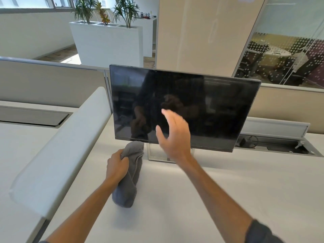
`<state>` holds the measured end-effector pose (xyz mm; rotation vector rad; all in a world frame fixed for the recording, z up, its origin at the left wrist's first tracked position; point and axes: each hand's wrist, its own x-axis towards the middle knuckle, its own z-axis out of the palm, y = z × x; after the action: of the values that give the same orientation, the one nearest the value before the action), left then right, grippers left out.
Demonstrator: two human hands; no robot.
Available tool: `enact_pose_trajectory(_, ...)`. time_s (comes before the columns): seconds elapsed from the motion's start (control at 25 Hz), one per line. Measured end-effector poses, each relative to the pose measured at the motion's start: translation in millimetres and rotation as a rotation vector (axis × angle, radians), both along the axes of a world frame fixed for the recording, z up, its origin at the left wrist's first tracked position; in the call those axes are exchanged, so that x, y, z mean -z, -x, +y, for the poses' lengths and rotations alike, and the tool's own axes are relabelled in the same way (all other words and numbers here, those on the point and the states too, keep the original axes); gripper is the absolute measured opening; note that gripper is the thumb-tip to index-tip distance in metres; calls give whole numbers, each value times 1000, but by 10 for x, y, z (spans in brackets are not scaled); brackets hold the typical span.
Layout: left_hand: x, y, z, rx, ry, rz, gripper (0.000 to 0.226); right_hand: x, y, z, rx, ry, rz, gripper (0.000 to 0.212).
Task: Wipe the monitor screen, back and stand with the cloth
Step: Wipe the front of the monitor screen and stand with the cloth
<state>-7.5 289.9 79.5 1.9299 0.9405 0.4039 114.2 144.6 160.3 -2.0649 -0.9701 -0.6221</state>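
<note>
1. At far left, a pale rounded padded divider runs diagonally across the smooth white desk top, with a beige partition panel behind it.
2. Beyond the partition stands a tall white rectangular planter box holding green leafy plants.
3. The left hand is clenched around a grey terry cloth, which hangs down onto the desk just in front of the monitor's lower left corner.
4. The flat black monitor, dark and tilted, sits mid-desk on a silver square stand base.
5. The right hand is raised before the screen with fingers spread and relaxed, holding nothing; it is blurred, so contact with the glass is unclear.
6. At right, a glass-walled meeting room shows behind dotted film.
</note>
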Motion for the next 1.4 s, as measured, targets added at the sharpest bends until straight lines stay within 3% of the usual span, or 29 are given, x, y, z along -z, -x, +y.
enact_pose_trajectory(0.12,7,77,-115,-9,265,-140,26,677,399,-149,109,11,617,53)
enact_pose_trajectory(0.2,3,103,-212,-16,432,-206,24,897,550,-227,120,-52,1110,69)
enact_pose_trajectory(0.28,-20,116,-309,1,584,-227,24,942,618,-255,-83,-150,1482,75)
enact_pose_trajectory(0.32,-28,122,-358,32,654,-232,23,967,612,-261,-185,-214,1561,67)
enact_pose_trajectory(0.4,-22,127,-445,79,708,-251,20,982,586,-256,-227,-341,1533,42)
enact_pose_trajectory(0.48,48,95,-473,28,594,-250,16,947,552,-237,-103,-369,1370,29)
enact_pose_trajectory(0.52,90,74,-475,1,502,-216,15,932,537,-240,-37,-316,1258,30)
enact_pose_trajectory(0.6,99,48,-529,41,417,-150,36,874,554,-246,26,-209,1040,42)
enact_pose_trajectory(0.68,49,7,-639,158,481,-77,55,792,642,-255,-14,-161,953,61)
enact_pose_trajectory(0.76,0,-41,-736,249,638,-80,58,727,712,-251,-81,-31,942,66)
enact_pose_trajectory(0.88,-43,-46,-741,196,809,-186,43,674,745,-291,-123,183,920,58)
enact_pose_trajectory(0.96,-77,-19,-718,109,896,-235,35,680,706,-314,-142,124,947,59)
enact_pose_trajectory(1.08,-105,12,-679,99,1039,-310,44,724,674,-305,-87,114,818,54)
enact_pose_trajectory(1.2,-106,25,-651,130,1081,-320,53,776,657,-270,-51,104,734,35)
enact_pose_trajectory(1.4,-32,13,-604,-47,998,-261,39,764,508,-279,36,-96,939,15)
